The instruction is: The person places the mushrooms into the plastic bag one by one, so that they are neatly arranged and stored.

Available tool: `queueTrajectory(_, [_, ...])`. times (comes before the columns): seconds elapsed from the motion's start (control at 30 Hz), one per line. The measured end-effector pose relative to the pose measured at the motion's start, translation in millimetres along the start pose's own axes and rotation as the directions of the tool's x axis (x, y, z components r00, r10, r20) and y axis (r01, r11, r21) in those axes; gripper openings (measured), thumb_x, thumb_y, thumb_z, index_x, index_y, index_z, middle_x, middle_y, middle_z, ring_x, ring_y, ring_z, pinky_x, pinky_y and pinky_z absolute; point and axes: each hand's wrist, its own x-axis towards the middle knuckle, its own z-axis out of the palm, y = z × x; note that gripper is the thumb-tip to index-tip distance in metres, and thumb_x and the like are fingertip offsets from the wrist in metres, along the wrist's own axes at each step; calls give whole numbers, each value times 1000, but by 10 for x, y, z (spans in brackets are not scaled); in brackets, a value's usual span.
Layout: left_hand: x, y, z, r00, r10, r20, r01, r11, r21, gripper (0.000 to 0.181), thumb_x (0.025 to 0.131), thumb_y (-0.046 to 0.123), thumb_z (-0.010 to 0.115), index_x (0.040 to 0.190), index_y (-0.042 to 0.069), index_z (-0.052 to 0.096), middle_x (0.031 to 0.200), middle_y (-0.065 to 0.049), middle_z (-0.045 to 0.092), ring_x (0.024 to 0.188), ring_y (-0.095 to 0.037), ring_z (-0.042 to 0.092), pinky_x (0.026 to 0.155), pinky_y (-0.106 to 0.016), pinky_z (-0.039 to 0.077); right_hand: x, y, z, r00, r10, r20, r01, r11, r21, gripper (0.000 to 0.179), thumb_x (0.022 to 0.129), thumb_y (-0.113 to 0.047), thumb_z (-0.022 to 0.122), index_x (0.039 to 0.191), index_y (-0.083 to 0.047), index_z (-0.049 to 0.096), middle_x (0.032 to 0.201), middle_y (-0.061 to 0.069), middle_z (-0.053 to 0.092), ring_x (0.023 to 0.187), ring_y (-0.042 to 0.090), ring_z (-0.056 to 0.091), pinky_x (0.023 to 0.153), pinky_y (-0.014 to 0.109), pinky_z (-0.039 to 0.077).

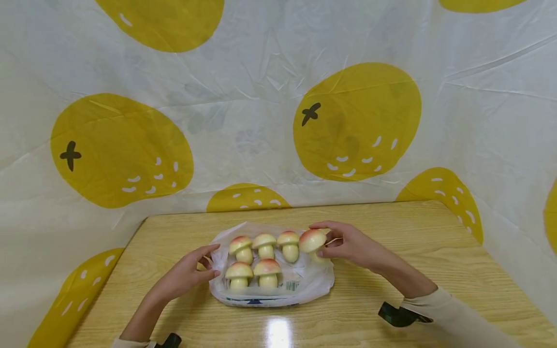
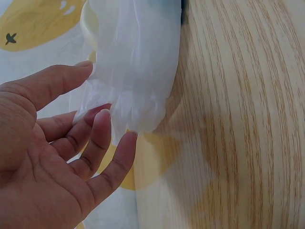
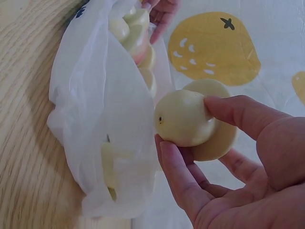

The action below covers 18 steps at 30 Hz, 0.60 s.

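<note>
My right hand (image 1: 354, 245) pinches a toy mushroom (image 1: 312, 240) with a pale stem and a cap blushed red, at the right side of a white plastic bag (image 1: 316, 286). In the right wrist view the stem's round end (image 3: 183, 119) lies between thumb and fingers. Several similar mushrooms (image 1: 267, 270) lie in two rows on the bag. At the bag's left edge my left hand (image 1: 187, 274) has its fingers loosely bent. The left wrist view shows those fingertips (image 2: 101, 119) against the thin plastic, with the thumb apart from them.
A wood-grain table (image 1: 374, 319) carries the bag. Behind it hangs a white cloth (image 1: 243, 140) printed with large yellow fruits. Dark bands (image 1: 398, 314) sit at both wrists. The bag bears a printed barcode (image 1: 292, 285).
</note>
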Motion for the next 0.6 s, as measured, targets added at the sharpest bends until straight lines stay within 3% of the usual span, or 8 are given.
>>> queueTrajectory(0.27, [3, 12, -4, 1000, -1, 6, 1, 1000, -11, 71, 94, 24, 76, 152, 1, 43, 116, -10, 59, 101, -25, 54, 63, -28, 47, 113, 20, 110, 999, -5, 38, 1, 996, 86, 55, 93, -10, 74, 143, -4, 52, 118, 20, 55, 89, 25, 69, 78, 32, 55])
queueTrajectory(0.6, [-2, 35, -7, 1000, -18, 11, 19, 1000, -16, 72, 93, 25, 76, 153, 1, 42, 113, -10, 59, 101, -25, 54, 61, -28, 46, 217, -36, 270, 1000, -10, 8, 10, 999, 45, 51, 92, -9, 75, 138, -1, 54, 125, 22, 50, 88, 28, 69, 77, 27, 55])
